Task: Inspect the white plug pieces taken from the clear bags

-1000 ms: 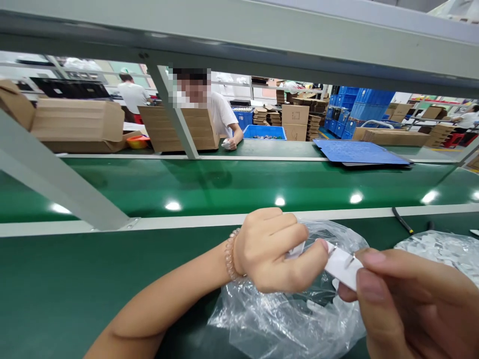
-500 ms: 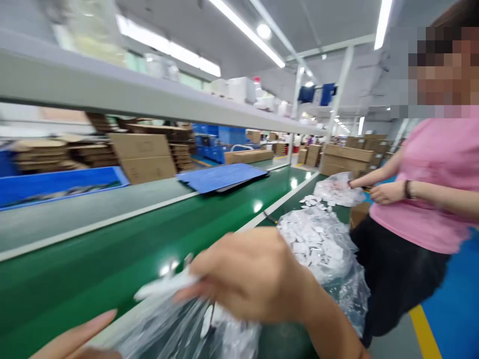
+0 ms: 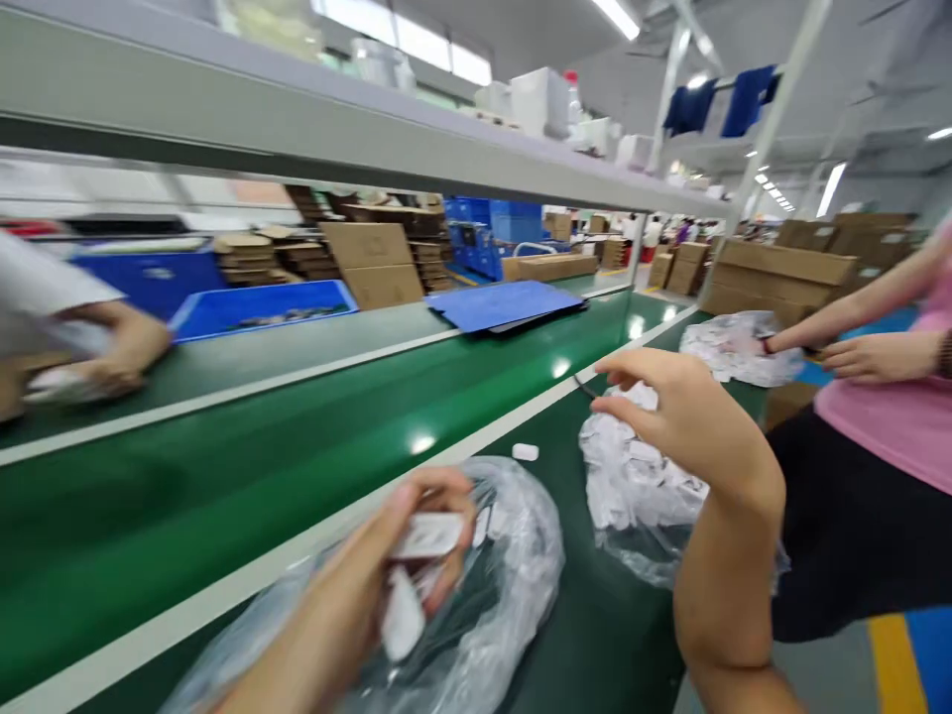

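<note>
At a green conveyor belt (image 3: 297,446), a worker's left hand (image 3: 372,590) is clamped on small white pieces (image 3: 429,535), one flat between thumb and fingertips and another hanging below the palm, blurred. The hand sits at the mouth of a crumpled clear bag (image 3: 521,565) on the near bench (image 3: 595,625). The right hand (image 3: 676,416) is raised above a second bag (image 3: 632,486) packed with more white pieces, its fingers curled and its thumb and fingertips a little apart, with nothing visible between them. One loose white piece (image 3: 525,452) lies on the bench between the two bags, just beside the belt's pale edge strip. To the right, a co-worker in a pink top (image 3: 892,426) has both hands (image 3: 870,357) near a third bag (image 3: 744,347) farther along the bench. Across the belt at left, another person's hand (image 3: 123,347) rests on the far bench, near a blue tray (image 3: 223,312). A blue sheet (image 3: 506,302) lies farther along that side, with cartons (image 3: 372,260) stacked behind it. A grey shelf (image 3: 297,129) runs overhead. Any print on the cartons is too blurred to read.
</note>
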